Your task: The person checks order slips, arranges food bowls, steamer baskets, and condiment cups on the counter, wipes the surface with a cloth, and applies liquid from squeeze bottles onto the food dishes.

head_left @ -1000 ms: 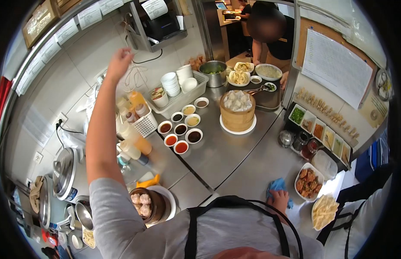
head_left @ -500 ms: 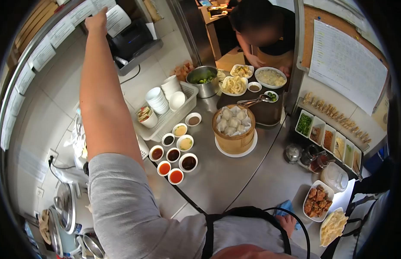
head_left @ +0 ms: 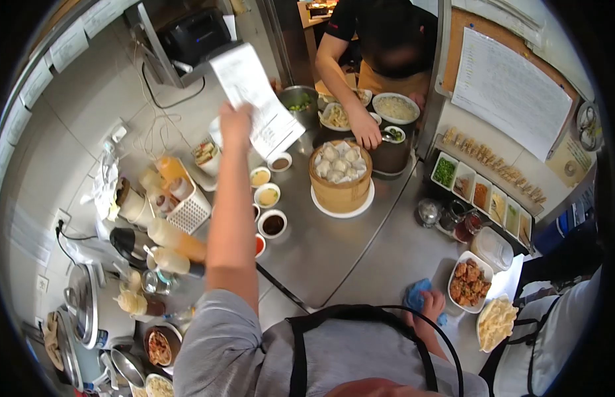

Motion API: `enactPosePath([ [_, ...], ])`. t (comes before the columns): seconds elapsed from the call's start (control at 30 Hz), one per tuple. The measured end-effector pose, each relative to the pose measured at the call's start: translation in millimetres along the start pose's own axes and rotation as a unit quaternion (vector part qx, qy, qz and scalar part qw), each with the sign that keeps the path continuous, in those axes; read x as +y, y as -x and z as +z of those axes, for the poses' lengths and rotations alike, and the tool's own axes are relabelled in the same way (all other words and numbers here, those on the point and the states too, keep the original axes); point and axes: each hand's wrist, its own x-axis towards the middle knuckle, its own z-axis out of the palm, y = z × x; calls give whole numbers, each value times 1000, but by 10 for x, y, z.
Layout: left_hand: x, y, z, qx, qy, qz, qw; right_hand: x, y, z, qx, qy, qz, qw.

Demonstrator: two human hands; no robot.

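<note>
My left hand (head_left: 237,126) is closed on a long white paper order slip (head_left: 258,99), held up in front of the wall above the small sauce bowls. My right hand (head_left: 431,306) is low on the right, its fingers curled on a crumpled blue cloth (head_left: 418,291) on the steel counter. Beside that hand are a white dish of fried chicken pieces (head_left: 469,283) and a dish of pale yellow fried wrappers (head_left: 496,322). A bamboo steamer (head_left: 340,186) of dumplings (head_left: 339,162) stands on a white plate (head_left: 342,213) mid-counter.
Across the counter a person's hand (head_left: 366,131) reaches over a dark tray (head_left: 390,159) with bowls. Topping containers (head_left: 480,195) line the right side. Sauce bottles (head_left: 175,241) and a white basket (head_left: 190,210) crowd the left. A printer (head_left: 194,40) sits on a wall shelf.
My left hand has come down and right from the slip rail, bringing the paper slip along. The other person's arm now stretches over the tray. My right hand has shifted onto the cloth.
</note>
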Motion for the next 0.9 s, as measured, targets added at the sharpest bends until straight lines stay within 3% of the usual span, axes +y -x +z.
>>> enactPosePath([
  [0.03, -144, 341, 9, -37, 34, -49, 998, -93, -149, -20, 40, 0, -15, 999],
  [0.07, -337, 612, 27, -71, 70, -99, 990, -134, -300, 40, 46, -93, 8, 995],
  [0.13, -851, 1075, 108, -76, 72, -103, 989, -203, -600, 284, 63, -204, 8, 977],
  [0.17, -1083, 1298, 151, -85, 127, -118, 981, -208, -734, 533, 37, -357, 40, 933],
  [0.23, -1179, 1727, 136, -112, 174, -185, 961, -417, -1104, 854, -41, -498, 66, 864],
  [0.27, -1176, 1900, 111, -111, 159, -204, 960, -598, -1286, 907, -63, -533, 28, 843],
  [0.37, -1239, 2305, 17, -109, 103, -248, 957, -972, -1607, 1246, -150, -536, 68, 828],
  [0.47, -1623, 2562, -135, -106, 39, -273, 955, -1201, -1662, 1565, -263, -431, 121, 854],
  [0.5, -1479, 2621, -201, -107, -34, -279, 954, -1241, -1647, 1628, -293, -391, 118, 865],
  [0.57, -1725, 2740, -308, -101, -106, -221, 964, -1302, -1613, 1744, -348, -307, 106, 879],
  [0.67, -1699, 2822, -461, -137, -299, -127, 936, -1139, -1417, 2195, -285, -212, -33, 934],
  [0.73, -1687, 2841, -502, -187, -398, -93, 893, -1151, -1364, 2199, -279, -193, -56, 939],
  [0.9, -1857, 2952, -463, -148, -423, 5, 894, -1294, -1342, 1972, -290, -66, -107, 949],
])
